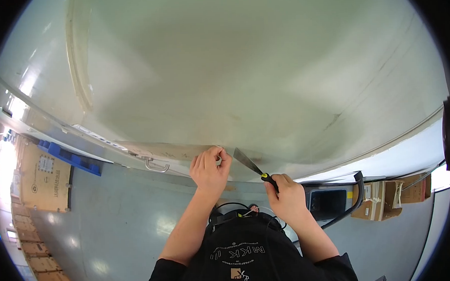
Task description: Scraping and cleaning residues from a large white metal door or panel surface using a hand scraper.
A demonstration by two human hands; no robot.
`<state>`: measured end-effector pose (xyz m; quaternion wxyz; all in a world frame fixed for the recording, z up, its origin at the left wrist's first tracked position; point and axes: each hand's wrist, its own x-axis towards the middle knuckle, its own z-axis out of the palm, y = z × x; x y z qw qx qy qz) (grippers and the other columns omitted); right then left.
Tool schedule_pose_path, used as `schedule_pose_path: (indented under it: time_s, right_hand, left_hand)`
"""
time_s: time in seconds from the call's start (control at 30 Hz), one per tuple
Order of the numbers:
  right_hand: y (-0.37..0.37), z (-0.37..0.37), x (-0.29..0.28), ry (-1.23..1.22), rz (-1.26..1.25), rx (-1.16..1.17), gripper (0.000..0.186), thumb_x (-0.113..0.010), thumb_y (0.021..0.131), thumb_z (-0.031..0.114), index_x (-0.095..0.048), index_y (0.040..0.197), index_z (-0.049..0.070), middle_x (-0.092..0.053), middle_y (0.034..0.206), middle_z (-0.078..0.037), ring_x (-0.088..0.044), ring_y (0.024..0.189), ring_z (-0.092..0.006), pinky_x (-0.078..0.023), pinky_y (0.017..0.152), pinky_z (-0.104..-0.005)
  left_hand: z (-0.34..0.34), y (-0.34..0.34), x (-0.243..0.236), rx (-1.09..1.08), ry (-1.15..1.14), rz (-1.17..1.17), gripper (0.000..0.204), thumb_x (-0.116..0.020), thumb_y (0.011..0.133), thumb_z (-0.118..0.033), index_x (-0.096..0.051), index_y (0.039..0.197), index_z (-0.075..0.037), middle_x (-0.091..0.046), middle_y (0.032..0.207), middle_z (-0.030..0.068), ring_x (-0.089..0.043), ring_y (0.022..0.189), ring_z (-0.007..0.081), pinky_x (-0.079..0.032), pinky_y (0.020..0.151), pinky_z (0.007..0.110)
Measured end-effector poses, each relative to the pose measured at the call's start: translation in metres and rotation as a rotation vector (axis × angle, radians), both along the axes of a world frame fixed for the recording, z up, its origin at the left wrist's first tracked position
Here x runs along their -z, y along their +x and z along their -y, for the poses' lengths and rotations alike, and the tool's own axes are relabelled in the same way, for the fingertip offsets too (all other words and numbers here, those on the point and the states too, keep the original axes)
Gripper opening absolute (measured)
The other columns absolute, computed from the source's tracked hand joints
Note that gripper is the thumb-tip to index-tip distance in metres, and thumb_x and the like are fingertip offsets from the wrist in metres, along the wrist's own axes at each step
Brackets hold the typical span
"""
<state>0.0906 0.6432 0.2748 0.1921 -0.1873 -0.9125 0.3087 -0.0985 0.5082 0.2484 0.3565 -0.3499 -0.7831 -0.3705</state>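
My right hand [287, 197] grips a putty knife [247, 161] by its black and yellow handle. The flat metal blade points up and to the left, over the near edge of a large, smooth, greenish-white surface [222, 80]. Close to the blade tip, my left hand [209, 169] is curled, with thumb and forefinger pinched together. Whatever lies between those fingertips, if anything, is too small to make out. Blade and left hand appear slightly apart. Faint brownish marks show on the surface around both.
A metal handle [157, 166] sticks out below the surface's edge, left of my hands. Cardboard boxes [46, 181] and a blue pallet [70, 158] stand on the left. To the right are a dark bin [328, 205], a black bent tube [358, 197] and an open carton [381, 200].
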Motion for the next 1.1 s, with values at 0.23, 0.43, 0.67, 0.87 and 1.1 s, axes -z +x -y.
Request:
schedule_pose_path:
  time_s: [0.23,0.43,0.67,0.87,1.1]
  right_hand:
    - [-0.017,-0.001,-0.014,0.065,-0.004,-0.049,0.015,-0.071,0.092,0.015,-0.066,0.097,0.002,-0.066,0.082,-0.016,-0.065,0.066,-0.0382,-0.052,0.059,-0.045]
    - [-0.02,-0.001,-0.017,0.072,0.056,-0.042,0.016,-0.071,0.091,0.015,-0.066,0.097,0.002,-0.067,0.083,-0.016,-0.066,0.067,-0.0386,-0.053,0.059,-0.0449]
    - [-0.022,-0.002,-0.023,0.104,0.032,-0.052,0.014,-0.071,0.09,0.014,-0.066,0.096,0.002,-0.066,0.081,-0.015,-0.066,0.066,-0.0382,-0.053,0.059,-0.0452]
    - [-0.024,-0.005,-0.016,0.107,0.01,-0.052,0.015,-0.072,0.09,0.014,-0.066,0.096,0.002,-0.066,0.081,-0.015,-0.066,0.066,-0.0378,-0.052,0.059,-0.0452]
    - [-0.021,-0.005,-0.017,0.075,-0.01,-0.048,0.016,-0.072,0.09,0.016,-0.065,0.096,0.002,-0.066,0.081,-0.015,-0.065,0.065,-0.0374,-0.052,0.059,-0.0449]
  left_hand:
    - [0.003,-0.005,0.001,0.041,-0.023,0.004,0.023,-0.075,0.078,-0.001,-0.061,0.093,-0.01,-0.062,0.07,0.0012,-0.061,0.061,0.0216,-0.047,0.06,0.036]
    - [0.008,-0.009,0.003,0.089,-0.037,0.014,0.026,-0.075,0.077,0.0,-0.06,0.096,-0.009,-0.064,0.076,0.0032,-0.061,0.062,0.0228,-0.048,0.06,0.037]
    - [0.011,-0.01,0.004,0.133,-0.031,0.046,0.026,-0.074,0.078,0.002,-0.059,0.095,-0.008,-0.066,0.081,0.0055,-0.063,0.066,0.0239,-0.05,0.063,0.037]
    - [0.012,-0.01,0.005,0.172,-0.035,0.098,0.025,-0.074,0.079,0.003,-0.059,0.096,-0.008,-0.066,0.083,0.0065,-0.064,0.071,0.0257,-0.051,0.067,0.038]
    - [0.014,-0.012,0.005,0.188,-0.023,0.122,0.024,-0.074,0.08,0.003,-0.06,0.096,-0.007,-0.066,0.084,0.0075,-0.064,0.074,0.027,-0.051,0.069,0.039]
